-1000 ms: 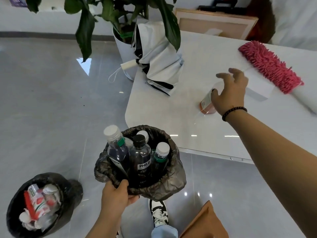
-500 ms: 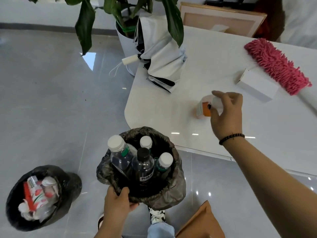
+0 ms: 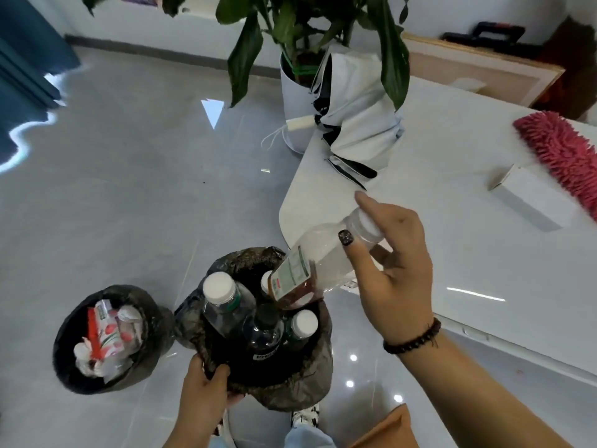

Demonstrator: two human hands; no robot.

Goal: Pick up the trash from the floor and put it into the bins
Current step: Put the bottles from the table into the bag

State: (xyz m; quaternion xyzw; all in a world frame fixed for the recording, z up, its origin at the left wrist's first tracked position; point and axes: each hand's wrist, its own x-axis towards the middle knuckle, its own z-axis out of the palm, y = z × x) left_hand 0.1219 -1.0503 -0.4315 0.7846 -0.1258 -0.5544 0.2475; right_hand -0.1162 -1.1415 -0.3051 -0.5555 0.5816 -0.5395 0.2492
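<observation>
Right hand (image 3: 392, 270) pinches clear bottle (image 3: 318, 265) near cap, base tilted down at bin's (image 3: 292, 388) 1 o'clock rim. Left hand (image 3: 202, 394) grips rim at 7 o'clock. Aim base into gap (bin crowded), then release.

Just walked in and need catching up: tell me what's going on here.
A person is sorting trash. The left hand grips the rim of a black-lined bin of plastic bottles. The right hand holds a clear plastic bottle with a little reddish liquid, tilted base-down just above that bin, not yet released. A second black-lined bin holding cartons and crumpled paper stands on the grey floor beside it.
</observation>
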